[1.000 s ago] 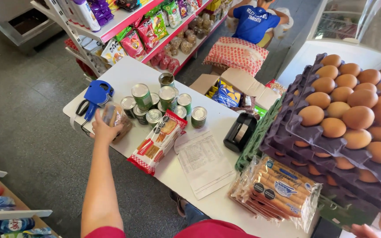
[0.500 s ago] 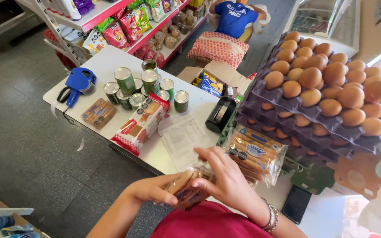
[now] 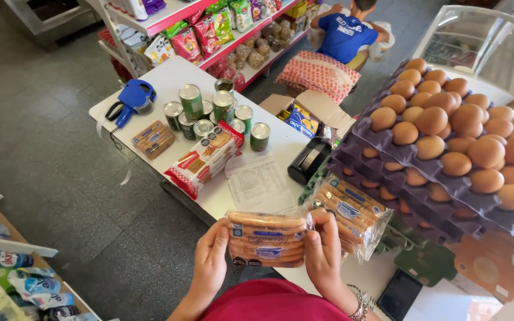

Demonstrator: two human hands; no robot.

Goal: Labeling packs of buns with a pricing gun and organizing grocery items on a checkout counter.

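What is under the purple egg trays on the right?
The egg trays are stacked several deep, eggs showing on top and between layers. Beside their base lie sausage packs on the table. What the bottom tray rests on is hidden.

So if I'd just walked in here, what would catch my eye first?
Probably the stack of purple trays piled with brown eggs on the right. Next, the clear pack of sausages held up close between the left hand and right hand, near the bottom. Behind it on the white table stand green cans beside a blue price labeller.
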